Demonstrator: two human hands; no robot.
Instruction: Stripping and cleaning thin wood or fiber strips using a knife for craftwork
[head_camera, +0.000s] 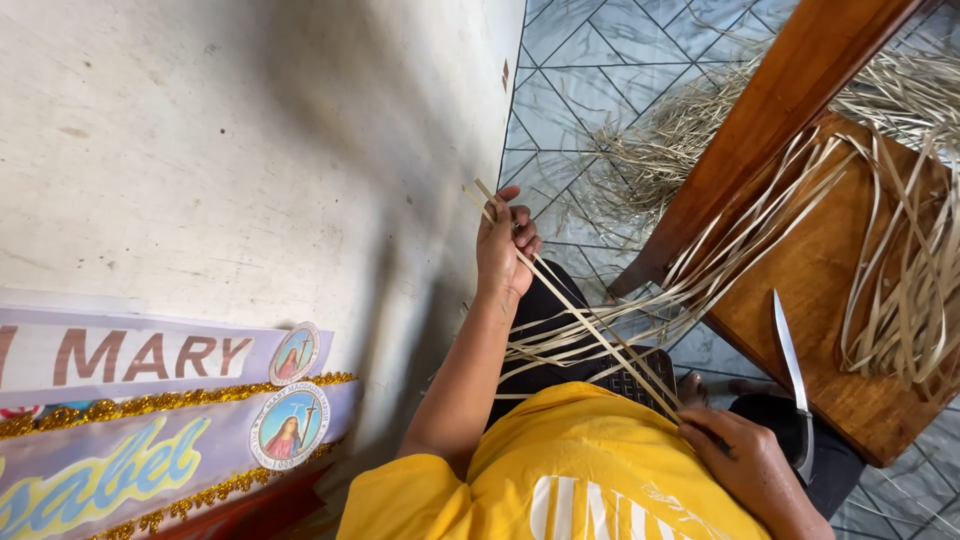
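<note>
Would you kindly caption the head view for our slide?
Left hand and right hand, holding a knife, stretch pale leaf strips taut.

Left hand (505, 245): I see it raised at about twelve o'clock from the torso, forearm bare and running up from the seven o'clock side, elbow bent, fingers (524, 232) curled shut in a pinch with the thumb on top. Right hand (745, 455): low at about four o'clock, close to the body, back of the hand up, fingers folded into a closed grip, wrist angled inward toward ten o'clock.
</note>
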